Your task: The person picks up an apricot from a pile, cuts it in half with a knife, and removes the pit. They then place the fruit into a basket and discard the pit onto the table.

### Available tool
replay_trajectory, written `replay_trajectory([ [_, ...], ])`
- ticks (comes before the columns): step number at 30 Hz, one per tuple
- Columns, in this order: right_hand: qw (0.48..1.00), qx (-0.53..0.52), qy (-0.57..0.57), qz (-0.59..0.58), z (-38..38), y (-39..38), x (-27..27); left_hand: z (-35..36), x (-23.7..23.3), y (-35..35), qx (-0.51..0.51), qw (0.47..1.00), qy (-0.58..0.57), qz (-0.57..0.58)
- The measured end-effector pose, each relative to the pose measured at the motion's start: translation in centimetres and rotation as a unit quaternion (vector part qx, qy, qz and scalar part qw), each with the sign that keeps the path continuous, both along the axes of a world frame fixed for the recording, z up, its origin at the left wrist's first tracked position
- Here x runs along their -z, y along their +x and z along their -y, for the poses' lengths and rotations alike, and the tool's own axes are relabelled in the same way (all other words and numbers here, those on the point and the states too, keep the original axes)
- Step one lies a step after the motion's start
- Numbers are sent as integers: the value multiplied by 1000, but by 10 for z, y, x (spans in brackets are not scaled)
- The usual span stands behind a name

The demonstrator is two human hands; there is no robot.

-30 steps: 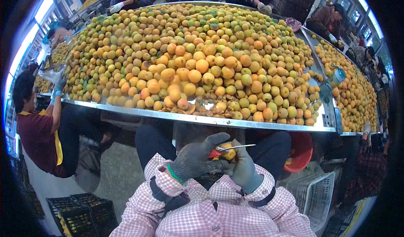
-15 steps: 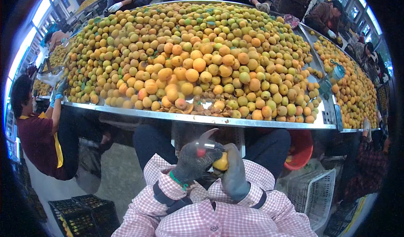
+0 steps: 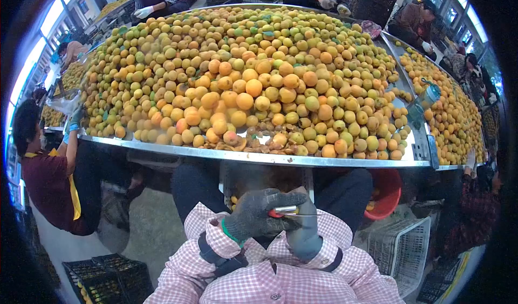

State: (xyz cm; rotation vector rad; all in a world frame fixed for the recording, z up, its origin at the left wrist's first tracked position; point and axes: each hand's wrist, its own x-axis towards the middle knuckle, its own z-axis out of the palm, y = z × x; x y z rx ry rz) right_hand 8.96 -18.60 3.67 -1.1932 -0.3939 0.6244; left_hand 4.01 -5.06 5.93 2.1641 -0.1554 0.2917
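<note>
My left hand (image 3: 258, 213), in a dark grey knit glove with a green cuff, is closed round a small knife (image 3: 285, 210) with a red and silver handle. The blade points right and crosses in front of my right hand (image 3: 303, 231). That hand wears a smoother grey glove and is held close against the left, fingers curled. Whatever lies between the two hands is hidden. Beyond them, a big heap of apricots (image 3: 253, 87) covers the metal-edged table (image 3: 216, 152). Torn brown fruit pieces (image 3: 270, 136) lie by the near edge.
A red tub (image 3: 386, 193) and a pale plastic crate (image 3: 404, 250) stand right of my legs. Black crates (image 3: 110, 277) are at lower left. A bottle (image 3: 426, 99) rests by the table divider. A co-worker (image 3: 51, 169) sits at left; other people work around the tables.
The knife has swung from pointing upward to pointing right. My left hand has turned over toward my right hand, and the apricot seen between them is now out of sight.
</note>
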Motion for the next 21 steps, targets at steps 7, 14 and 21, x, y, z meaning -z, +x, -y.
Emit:
replay_trajectory([
  [7, 961, 92, -107, 239, -6, 9, -4, 37, 14, -8, -116, 936, -327, 60],
  [14, 934, 44, -170, 311, -10, 38, -3, 17, 12, -4, -123, 663, -717, -177],
  [21, 996, -70, -63, -4, 6, 39, 10, -1, 65, -19, -74, 934, -333, -108],
])
